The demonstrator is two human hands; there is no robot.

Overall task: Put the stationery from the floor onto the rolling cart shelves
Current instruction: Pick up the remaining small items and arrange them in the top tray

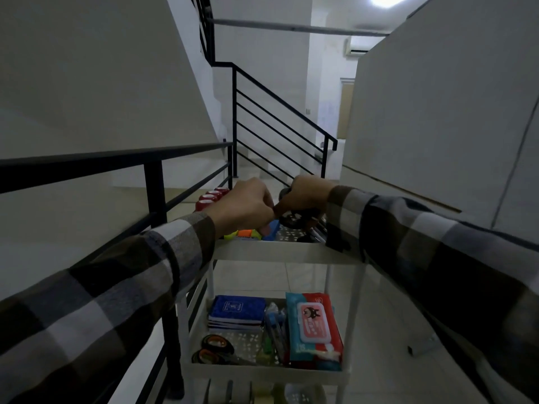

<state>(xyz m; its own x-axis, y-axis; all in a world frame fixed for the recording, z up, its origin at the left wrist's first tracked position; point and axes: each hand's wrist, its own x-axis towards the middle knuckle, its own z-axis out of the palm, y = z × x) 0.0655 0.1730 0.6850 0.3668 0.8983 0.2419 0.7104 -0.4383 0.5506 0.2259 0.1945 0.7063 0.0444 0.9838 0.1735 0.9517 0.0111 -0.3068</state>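
Observation:
A white rolling cart stands in front of me. Over its top shelf, my left hand is curled with its fingertips pinched near a blue item and yellow-orange items. My right hand grips a dark round object just above that shelf; what it is I cannot tell. Both hands touch at the fingertips. The middle shelf holds blue notebooks, scissors, pens and a red wipes pack.
A black metal railing runs along the cart's left side, with a stairwell beyond it. Red cups sit behind the left hand. A white wall rises on the right. Tiled floor lies right of the cart, with a small dark object on it.

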